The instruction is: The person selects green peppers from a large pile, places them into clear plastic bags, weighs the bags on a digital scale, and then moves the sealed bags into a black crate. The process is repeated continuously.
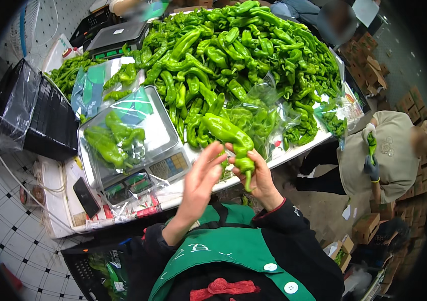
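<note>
A long, twisted green pepper point(232, 135) lies across my right hand point(262, 178), its stem hanging towards me. My right fingers curl around its narrow end. Close on its left is my left hand point(203, 180), raised with fingers extended and holding nothing I can see. Beyond both hands rises a large heap of green peppers point(228, 56) on the table. A clear plastic bag point(258, 120) with peppers inside rests against the near side of the heap. To my left, another clear bag of peppers point(112, 139) sits on a digital scale point(166, 135).
A second scale point(117, 35) stands farther back. A phone point(86, 197) lies at the table's near left, beside a stack of black trays point(49, 116). A black crate point(85, 271) is below the table. On the right, a gloved co-worker point(380, 158) holds peppers near cardboard boxes point(365, 227).
</note>
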Available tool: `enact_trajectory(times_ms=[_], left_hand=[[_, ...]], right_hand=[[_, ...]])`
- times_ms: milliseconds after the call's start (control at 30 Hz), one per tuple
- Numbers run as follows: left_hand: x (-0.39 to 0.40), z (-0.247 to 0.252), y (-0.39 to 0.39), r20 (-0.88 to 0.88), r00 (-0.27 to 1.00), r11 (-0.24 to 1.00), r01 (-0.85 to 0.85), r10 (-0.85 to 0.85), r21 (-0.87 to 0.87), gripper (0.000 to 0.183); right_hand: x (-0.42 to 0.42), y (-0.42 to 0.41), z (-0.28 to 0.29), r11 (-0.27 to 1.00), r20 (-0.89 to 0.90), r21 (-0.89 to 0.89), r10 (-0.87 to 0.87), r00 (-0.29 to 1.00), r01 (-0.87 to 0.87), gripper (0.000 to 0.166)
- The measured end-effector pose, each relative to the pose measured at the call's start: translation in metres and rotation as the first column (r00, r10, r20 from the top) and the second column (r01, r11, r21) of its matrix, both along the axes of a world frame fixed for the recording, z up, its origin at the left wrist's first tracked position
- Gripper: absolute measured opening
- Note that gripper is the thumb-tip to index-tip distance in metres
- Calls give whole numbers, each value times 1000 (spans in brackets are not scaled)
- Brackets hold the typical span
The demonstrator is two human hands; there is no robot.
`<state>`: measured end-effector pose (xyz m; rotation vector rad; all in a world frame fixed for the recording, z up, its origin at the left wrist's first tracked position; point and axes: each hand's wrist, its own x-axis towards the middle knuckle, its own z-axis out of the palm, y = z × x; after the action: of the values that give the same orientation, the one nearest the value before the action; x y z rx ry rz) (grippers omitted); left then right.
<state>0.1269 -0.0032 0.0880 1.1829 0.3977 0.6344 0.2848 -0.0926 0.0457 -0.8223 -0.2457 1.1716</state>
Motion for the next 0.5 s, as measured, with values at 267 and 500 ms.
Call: enact_trajectory(times_ms=[267, 500], left_hand=[[-116, -6, 15, 185, 581, 503, -794, 792, 341, 21], [-135, 3, 18, 34, 463, 220, -483, 886, 848, 64]], right_hand=[[5, -21, -8, 986, -416, 141, 136, 899, -84, 56], [-3, -37, 18, 942, 411, -31, 316, 855, -333, 71]])
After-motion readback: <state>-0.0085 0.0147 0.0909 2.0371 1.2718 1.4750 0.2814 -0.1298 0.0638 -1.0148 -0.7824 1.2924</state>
